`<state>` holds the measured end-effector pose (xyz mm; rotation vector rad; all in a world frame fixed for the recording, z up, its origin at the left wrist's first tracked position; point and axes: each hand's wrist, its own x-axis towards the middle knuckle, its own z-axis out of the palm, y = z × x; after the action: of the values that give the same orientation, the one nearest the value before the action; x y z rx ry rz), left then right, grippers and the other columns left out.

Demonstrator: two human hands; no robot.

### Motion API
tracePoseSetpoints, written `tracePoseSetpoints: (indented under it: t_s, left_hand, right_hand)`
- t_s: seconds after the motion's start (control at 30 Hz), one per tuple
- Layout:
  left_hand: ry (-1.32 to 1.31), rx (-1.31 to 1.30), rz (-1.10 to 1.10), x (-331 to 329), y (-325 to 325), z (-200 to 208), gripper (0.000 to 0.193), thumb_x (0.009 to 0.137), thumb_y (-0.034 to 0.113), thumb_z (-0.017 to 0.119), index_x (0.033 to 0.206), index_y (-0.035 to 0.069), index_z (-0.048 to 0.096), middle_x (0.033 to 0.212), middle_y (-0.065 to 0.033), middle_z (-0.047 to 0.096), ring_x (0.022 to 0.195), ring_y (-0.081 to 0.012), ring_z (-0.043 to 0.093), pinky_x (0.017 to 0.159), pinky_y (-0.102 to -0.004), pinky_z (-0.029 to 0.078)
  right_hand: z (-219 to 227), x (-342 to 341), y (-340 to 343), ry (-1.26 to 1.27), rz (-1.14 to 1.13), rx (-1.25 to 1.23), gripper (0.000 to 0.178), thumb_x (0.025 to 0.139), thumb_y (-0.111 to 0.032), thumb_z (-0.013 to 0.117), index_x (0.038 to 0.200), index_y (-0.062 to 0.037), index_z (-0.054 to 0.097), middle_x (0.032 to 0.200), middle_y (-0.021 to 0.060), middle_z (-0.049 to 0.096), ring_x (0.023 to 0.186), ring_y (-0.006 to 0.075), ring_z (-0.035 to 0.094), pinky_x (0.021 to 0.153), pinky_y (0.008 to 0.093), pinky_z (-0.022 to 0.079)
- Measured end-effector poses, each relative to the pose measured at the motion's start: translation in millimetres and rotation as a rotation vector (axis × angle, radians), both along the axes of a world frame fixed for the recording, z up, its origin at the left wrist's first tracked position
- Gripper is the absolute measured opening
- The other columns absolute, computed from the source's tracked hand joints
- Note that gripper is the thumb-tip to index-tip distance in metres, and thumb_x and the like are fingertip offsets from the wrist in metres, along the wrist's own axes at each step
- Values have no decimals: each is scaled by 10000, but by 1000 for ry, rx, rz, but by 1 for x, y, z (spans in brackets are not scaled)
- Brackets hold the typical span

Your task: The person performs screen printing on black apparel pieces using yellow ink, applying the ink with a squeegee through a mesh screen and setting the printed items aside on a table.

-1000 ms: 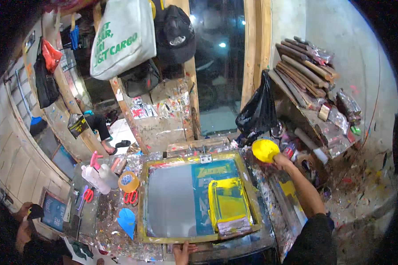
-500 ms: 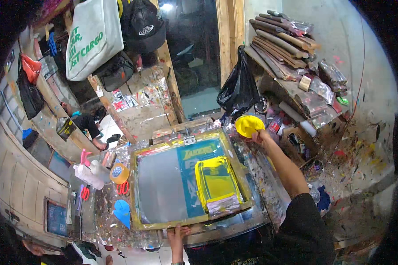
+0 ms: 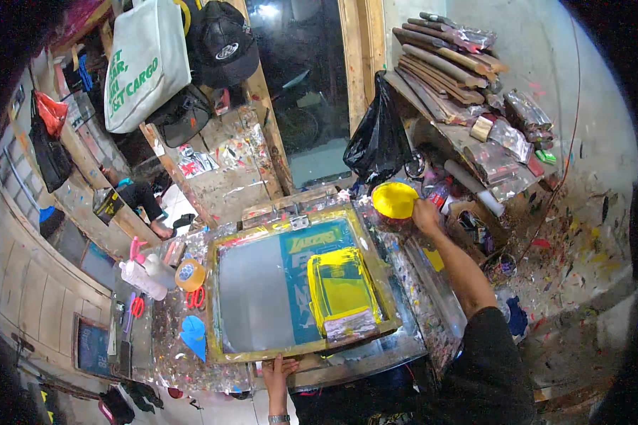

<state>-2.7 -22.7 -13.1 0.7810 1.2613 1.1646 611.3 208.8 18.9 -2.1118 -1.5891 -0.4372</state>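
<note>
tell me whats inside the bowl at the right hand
What looks like yellow paint lines the bowl; anything beneath is covered, so the paint's depth can't be told.

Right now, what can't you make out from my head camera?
All in the head view:
Right hand: its exact grip on the yellow bowl, too small to tell.
Left hand: its forearm is cut off by the lower edge.
Screen frame: underside faces away.
Black plastic bag: any contents hidden by the bag itself.
</note>
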Motion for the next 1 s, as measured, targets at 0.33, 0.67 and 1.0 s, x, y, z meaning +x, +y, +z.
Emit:
tracePoseSetpoints:
  t_s: [0.33, 0.67, 1.0]
  left_hand:
    - [18, -56, 23, -2, 0, 10, 349, 977, 212, 603, 1176, -24, 441, 907, -231, 675, 757, -293, 716, 651, -355, 617]
    - [15, -39, 7, -7, -3, 12, 365, 1005, 238, 561, 1212, -5, 383, 919, -239, 674, 762, -291, 717, 651, -347, 611]
    - [18, -37, 103, -10, -7, 10, 324, 1000, 219, 574, 1176, -37, 482, 890, -220, 683, 714, -280, 715, 609, -325, 606]
  right_hand:
    - [29, 10, 34, 267, 143, -347, 372, 927, -319, 530, 883, 12, 692, 821, 239, 688, 765, 405, 681, 680, 489, 533]
    - [-7, 2, 24, 145, 100, -230, 273, 881, -267, 553, 907, -19, 664, 909, 221, 686, 852, 398, 676, 734, 520, 518]
    - [-7, -45, 19, 203, 28, -26, 267, 867, -207, 527, 749, -8, 661, 800, 230, 666, 784, 435, 646, 709, 546, 499]
